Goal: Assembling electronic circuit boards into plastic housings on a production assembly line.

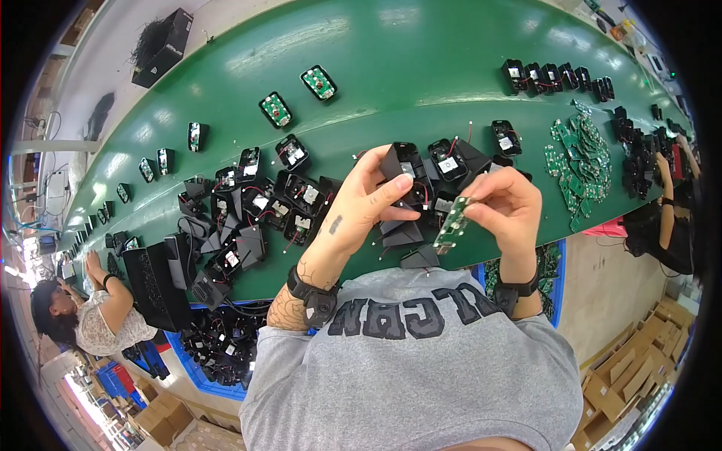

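Note:
My left hand (359, 201) grips a small black plastic housing (406, 156), its thumb pressed over the near side. A white part and thin red wires show inside that housing. Between the thumb and fingers of my right hand (513, 209) is a green circuit board (453, 222), tilted and held just right of the housing, apart from it. Another black housing (449, 164) with a white part inside lies beyond, between both hands. More black housings (301, 192) with red wires are heaped on the green table (361, 83), left of my left hand.
A pile of green circuit boards (583, 161) lies to the right. Black housings (515, 75) stand in a row at the far right. Housings with boards inside (275, 110) sit at the far left. A blue bin (197, 372) is below the table edge. Co-workers (105, 316) work at both sides.

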`<state>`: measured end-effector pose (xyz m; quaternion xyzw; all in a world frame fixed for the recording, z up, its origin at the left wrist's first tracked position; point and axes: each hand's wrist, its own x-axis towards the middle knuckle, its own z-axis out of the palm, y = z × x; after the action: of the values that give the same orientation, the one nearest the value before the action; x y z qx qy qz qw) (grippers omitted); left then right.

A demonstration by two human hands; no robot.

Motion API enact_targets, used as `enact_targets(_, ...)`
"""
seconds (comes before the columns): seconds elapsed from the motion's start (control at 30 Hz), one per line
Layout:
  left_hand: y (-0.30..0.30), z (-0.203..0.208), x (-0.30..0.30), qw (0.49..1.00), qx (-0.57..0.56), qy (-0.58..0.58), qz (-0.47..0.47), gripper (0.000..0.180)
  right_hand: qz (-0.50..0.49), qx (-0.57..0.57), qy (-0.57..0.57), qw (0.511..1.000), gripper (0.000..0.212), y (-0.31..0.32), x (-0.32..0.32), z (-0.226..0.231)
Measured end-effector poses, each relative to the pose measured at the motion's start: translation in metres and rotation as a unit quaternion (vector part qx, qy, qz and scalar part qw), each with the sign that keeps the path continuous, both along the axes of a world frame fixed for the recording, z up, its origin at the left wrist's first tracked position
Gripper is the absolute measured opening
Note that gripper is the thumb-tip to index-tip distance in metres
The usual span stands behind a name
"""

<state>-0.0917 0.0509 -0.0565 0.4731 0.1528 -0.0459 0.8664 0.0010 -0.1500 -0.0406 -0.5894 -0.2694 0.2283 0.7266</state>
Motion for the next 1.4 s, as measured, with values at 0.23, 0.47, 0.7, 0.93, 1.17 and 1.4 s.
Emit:
enact_targets(0.23, -0.005, 0.001, 0.000, 1.000, -0.012, 0.009, -0.005, 0.057, 0.039, 0.020, -0.111, 0.993, 0.022, 0.016, 0.001, 0.000)
enact_targets(0.47, -0.004, -0.001, -0.003, 1.000, 0.013, 0.020, -0.010, 0.059, 0.008, 0.037, -0.066, 0.997, 0.022, 0.022, 0.006, -0.006)
enact_targets(0.7, -0.006, 0.007, -0.003, 1.000, -0.007, 0.013, -0.005, 0.057, -0.012, 0.051, 0.004, 0.999, 0.018, 0.021, 0.012, -0.009)
enact_targets(0.93, -0.007, 0.005, -0.006, 1.000, -0.022, 0.007, -0.011, 0.056, -0.019, 0.071, -0.017, 0.997, 0.019, 0.021, 0.010, -0.010)
enact_targets(1.17, -0.008, 0.009, -0.010, 0.999, -0.018, 0.010, -0.032, 0.059, -0.037, 0.077, -0.014, 0.996, 0.019, 0.020, 0.011, -0.014)
enact_targets(1.4, -0.009, 0.012, -0.013, 0.999, -0.011, 0.006, -0.050, 0.061, -0.050, 0.078, 0.028, 0.995, 0.017, 0.018, 0.011, -0.017)
